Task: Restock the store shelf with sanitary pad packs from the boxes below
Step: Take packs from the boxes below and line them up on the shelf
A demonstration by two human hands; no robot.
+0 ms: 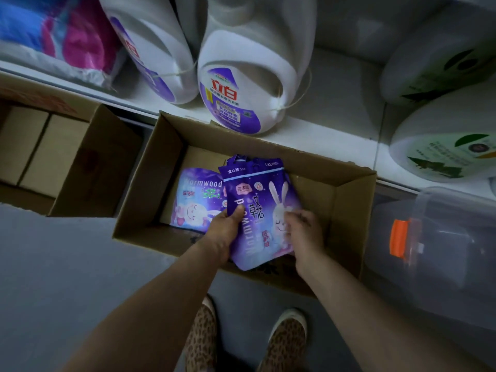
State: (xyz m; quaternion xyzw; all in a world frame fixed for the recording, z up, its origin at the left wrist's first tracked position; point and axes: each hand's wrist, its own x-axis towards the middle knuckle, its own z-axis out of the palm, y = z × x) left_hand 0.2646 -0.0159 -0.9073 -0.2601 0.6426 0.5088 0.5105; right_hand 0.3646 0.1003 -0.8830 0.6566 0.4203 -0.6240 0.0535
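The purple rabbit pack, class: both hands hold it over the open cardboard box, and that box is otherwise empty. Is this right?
Not quite. Both the left hand and right hand do hold the purple rabbit pack over the open cardboard box, but the box is not otherwise empty: the head view shows another purple pack lying inside it, left of the held one.

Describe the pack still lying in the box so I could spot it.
Find the open cardboard box below the white detergent jug. The flat pack lies on its floor, left of the held pack. Only it reads "Wormwood", and no hand touches it.
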